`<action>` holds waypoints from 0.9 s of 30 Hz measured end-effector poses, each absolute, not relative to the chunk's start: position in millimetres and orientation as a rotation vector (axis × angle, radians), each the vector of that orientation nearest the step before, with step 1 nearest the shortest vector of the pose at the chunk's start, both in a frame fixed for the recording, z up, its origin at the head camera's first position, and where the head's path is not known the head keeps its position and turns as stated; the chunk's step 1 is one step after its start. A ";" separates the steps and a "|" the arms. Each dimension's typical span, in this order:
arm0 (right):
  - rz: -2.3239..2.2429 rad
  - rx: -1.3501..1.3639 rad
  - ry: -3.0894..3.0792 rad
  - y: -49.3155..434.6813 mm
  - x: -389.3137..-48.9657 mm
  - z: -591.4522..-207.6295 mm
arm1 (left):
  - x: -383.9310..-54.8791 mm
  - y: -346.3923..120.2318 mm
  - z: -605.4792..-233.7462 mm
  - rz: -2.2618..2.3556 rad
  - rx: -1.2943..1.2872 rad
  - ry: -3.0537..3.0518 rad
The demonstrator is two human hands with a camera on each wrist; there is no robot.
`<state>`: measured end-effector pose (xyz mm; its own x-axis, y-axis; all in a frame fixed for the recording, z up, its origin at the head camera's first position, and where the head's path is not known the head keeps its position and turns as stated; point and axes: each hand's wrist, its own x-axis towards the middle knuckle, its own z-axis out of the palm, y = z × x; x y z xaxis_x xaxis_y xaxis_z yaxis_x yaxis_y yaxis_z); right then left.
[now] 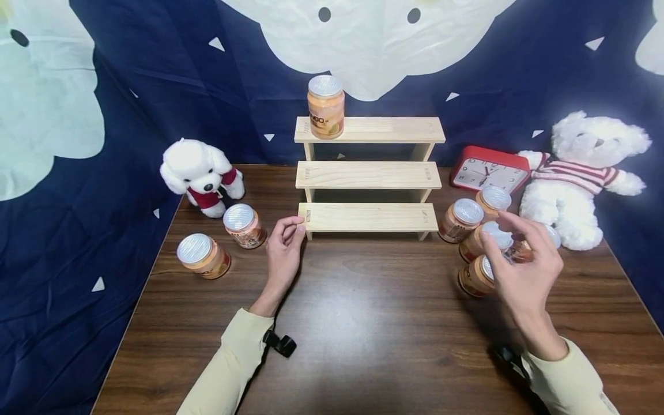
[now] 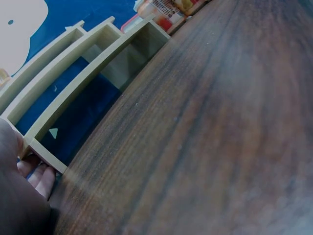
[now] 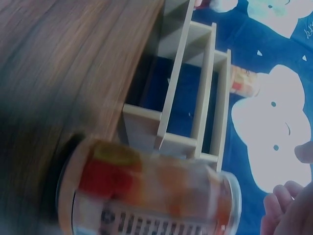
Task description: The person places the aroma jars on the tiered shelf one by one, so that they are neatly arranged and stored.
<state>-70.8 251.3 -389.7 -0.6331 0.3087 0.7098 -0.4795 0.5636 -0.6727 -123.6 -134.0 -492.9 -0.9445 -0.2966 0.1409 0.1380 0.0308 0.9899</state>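
Observation:
The left hand (image 1: 284, 251) grips the left end of the lowest step of a three-tier wooden shelf (image 1: 365, 218); in the left wrist view its fingers (image 2: 45, 180) are at the shelf's end panel. Over a cluster of orange jars with silver lids on the right hovers the right hand (image 1: 526, 276), thumb and forefinger curved apart with nothing between them. The nearest jar (image 1: 474, 279) is partly hidden by this hand. In the right wrist view a jar (image 3: 146, 188) looms close to the camera, below the raised fingers (image 3: 274, 208). One jar (image 1: 326, 109) stands on the top step, at its left.
Left of the shelf stand two more jars, a front one (image 1: 203, 256) and a rear one (image 1: 245, 226), near a white plush dog (image 1: 199, 173). A red clock (image 1: 490, 169) and a white teddy bear (image 1: 581, 178) are behind the right cluster. Dark blue patterned cloth hangs behind the table (image 1: 353, 346).

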 end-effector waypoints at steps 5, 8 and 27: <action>1.149 0.088 -1.939 265.2 -66.8 -394.1 | -123.4 -133.8 -491.5 -1.974 0.161 -2.009; 1.156 0.073 -1.938 270.3 -62.2 -396.2 | -123.4 -133.9 -492.0 -1.963 0.156 -2.009; 1.092 -0.037 -2.083 291.7 -37.3 -425.5 | -125.1 -135.5 -496.4 -1.969 0.129 -1.999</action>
<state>-37.3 291.7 -425.5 -0.7037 0.3532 0.6165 -0.3063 0.6320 -0.7118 -125.1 -135.5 -496.4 -0.9411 -0.2926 0.1697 0.1653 0.0398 0.9854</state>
